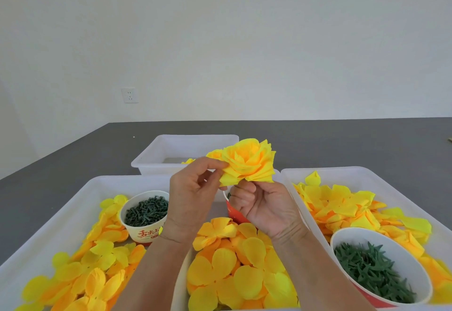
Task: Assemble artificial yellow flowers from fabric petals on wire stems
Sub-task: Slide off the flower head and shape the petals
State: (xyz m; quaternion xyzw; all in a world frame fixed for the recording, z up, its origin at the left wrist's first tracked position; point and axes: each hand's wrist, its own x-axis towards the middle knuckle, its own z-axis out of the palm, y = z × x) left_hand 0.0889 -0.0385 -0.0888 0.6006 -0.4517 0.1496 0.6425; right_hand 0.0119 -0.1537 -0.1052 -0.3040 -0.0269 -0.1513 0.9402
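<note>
Yellow fabric, layered into a near-full flower (248, 161), sits in our two hands above the middle of the table, in front of the far tub (171, 150). Our left hand (193, 193) pinches the outer petals at the bloom's nine o'clock edge between thumb and fingertips. Our right hand (263, 204) is curled into a fist just under the bloom at six o'clock, gripping what we judge to be the stem; the stem itself is hidden, so we cannot tell how firmly it is seated. Below the hands lies a heap of loose petals (234, 269). At eight o'clock a cup (144, 215) of dark green pegs stands in the left tub (73, 203) among more petals, and at four o'clock a bowl (376, 269) of green star-shaped calyx pieces sits in the right tub (362, 172). A red cup (232, 209) is mostly hidden behind the right fist. The risk from here, as we judge it, is in the pinch: pulling sideways on that outer layer could tear the soft fabric at its centre hole or drag the stack off-centre. A slack right grip would let the layers slide down or spin loose.
</note>
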